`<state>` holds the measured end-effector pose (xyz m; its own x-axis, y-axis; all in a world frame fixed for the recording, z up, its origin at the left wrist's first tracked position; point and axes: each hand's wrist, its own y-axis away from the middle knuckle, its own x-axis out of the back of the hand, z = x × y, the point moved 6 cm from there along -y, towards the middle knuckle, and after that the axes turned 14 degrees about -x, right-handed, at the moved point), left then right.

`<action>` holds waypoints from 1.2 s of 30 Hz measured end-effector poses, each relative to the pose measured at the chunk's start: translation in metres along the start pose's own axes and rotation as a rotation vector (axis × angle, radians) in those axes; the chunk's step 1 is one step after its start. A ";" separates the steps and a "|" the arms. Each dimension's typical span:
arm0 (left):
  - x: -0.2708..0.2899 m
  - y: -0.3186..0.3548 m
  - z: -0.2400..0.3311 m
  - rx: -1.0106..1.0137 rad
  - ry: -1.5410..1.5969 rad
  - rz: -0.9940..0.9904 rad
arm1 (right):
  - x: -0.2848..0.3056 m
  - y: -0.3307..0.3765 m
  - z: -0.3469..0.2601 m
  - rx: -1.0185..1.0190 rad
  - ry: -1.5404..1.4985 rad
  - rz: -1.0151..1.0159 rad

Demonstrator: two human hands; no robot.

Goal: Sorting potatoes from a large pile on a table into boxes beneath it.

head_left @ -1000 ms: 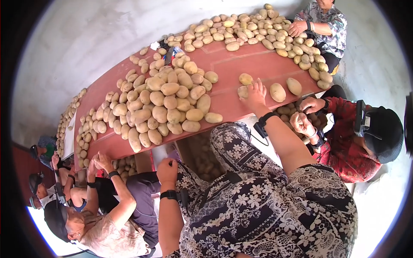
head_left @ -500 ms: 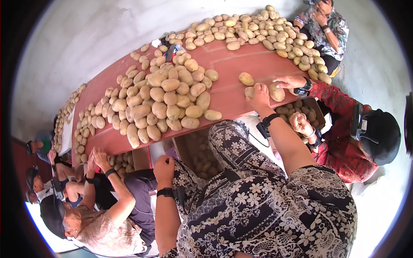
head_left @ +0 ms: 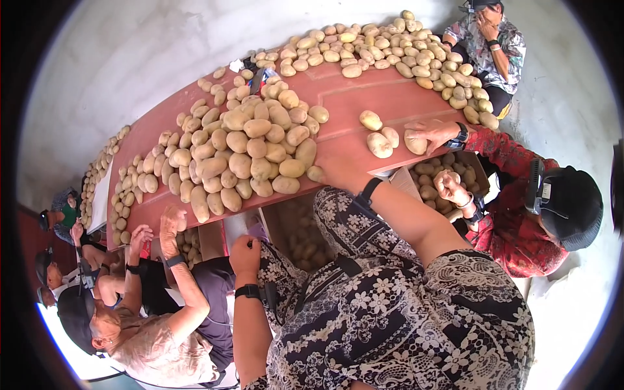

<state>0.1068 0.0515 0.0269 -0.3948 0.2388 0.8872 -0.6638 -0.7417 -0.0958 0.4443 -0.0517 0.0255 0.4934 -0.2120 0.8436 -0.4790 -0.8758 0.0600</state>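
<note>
Right hand [head_left: 339,172] lies flat and open on the red table [head_left: 364,104] at its near edge, fingers touching the last potato [head_left: 316,173] at the rim of the big potato pile [head_left: 250,156], gripping nothing. Left hand [head_left: 245,253] sits below the table edge, curled at the rim of a cardboard box [head_left: 276,224] that holds potatoes; whether it clasps anything cannot be told. To the right a co-worker's hand [head_left: 426,134] covers one potato beside two loose potatoes [head_left: 380,140], and another person's hands [head_left: 170,224] rest at the table edge on the left.
</note>
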 end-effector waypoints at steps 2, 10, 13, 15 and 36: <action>0.001 0.001 0.000 -0.004 0.002 0.016 | -0.001 0.004 -0.007 0.010 -0.024 0.052; 0.002 0.002 -0.005 0.023 0.002 0.015 | 0.056 -0.026 0.038 -0.218 0.396 0.146; 0.002 0.001 -0.005 0.021 0.002 0.009 | 0.084 -0.033 0.063 -0.220 0.459 0.332; 0.002 0.001 -0.004 0.024 -0.006 0.009 | 0.084 -0.038 0.081 -0.290 0.607 0.302; 0.002 -0.002 0.003 0.016 -0.002 0.013 | 0.015 -0.050 -0.026 -0.586 -0.132 0.089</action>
<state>0.1094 0.0513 0.0298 -0.4017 0.2276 0.8871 -0.6482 -0.7549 -0.0999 0.4565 -0.0001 0.0486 0.5008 -0.3585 0.7878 -0.8242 -0.4755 0.3075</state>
